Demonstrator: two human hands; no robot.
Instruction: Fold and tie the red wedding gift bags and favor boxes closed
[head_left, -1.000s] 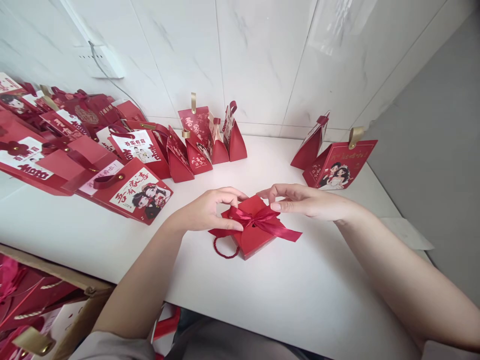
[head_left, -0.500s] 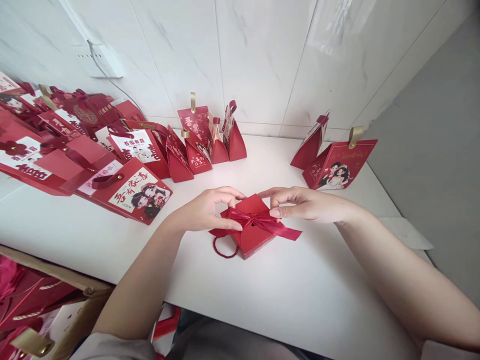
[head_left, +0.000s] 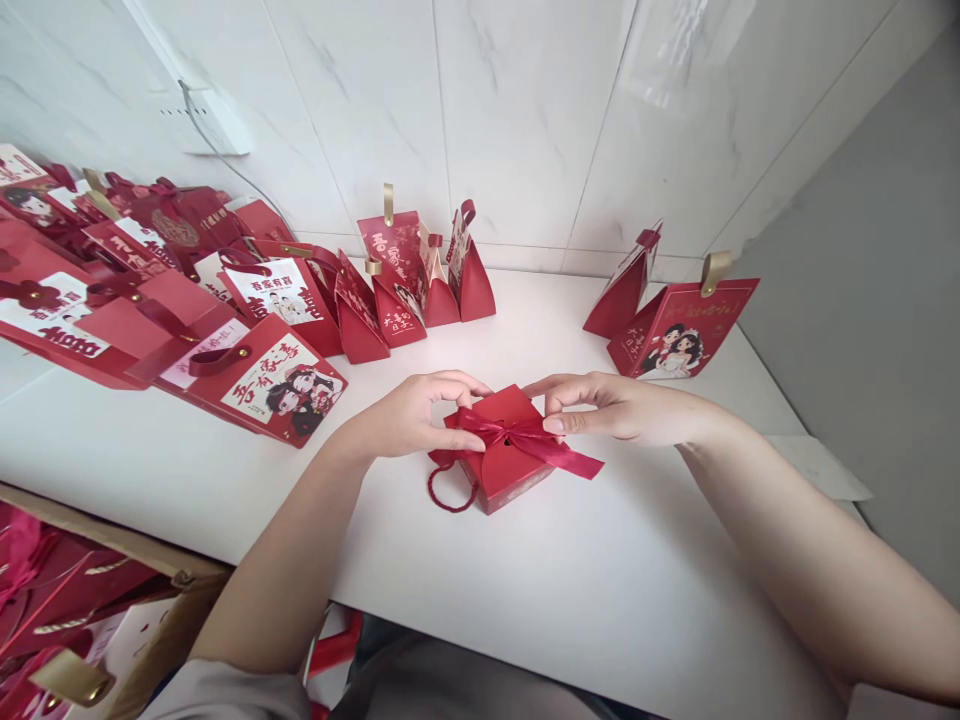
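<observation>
A small red gift box (head_left: 510, 483) lies on the white table, its flaps folded in at the top around a small dark hole. Across it runs a dark red satin ribbon (head_left: 574, 460) tied in a bow, one tail hanging over the right side. My left hand (head_left: 420, 415) pinches the bow's left part between thumb and fingers, the fingertips reaching behind the box. On the other side, my right hand (head_left: 607, 408) is closed at the bow's right part, thumb against the ribbon. A twisted cord loop (head_left: 451, 490) rests on the table at the box's left.
Several red wedding favour boxes (head_left: 472, 285) stand along the tiled wall. More boxes with handles (head_left: 285, 385) crowd the left side, and two others (head_left: 686, 325) stand at the back right. A cardboard carton (head_left: 191, 600) with red bags sits at lower left.
Both hands keep almost the same places on the bow. The ribbon's left end sits a little closer to the box, less spread out on the left. The view has shifted slightly.
</observation>
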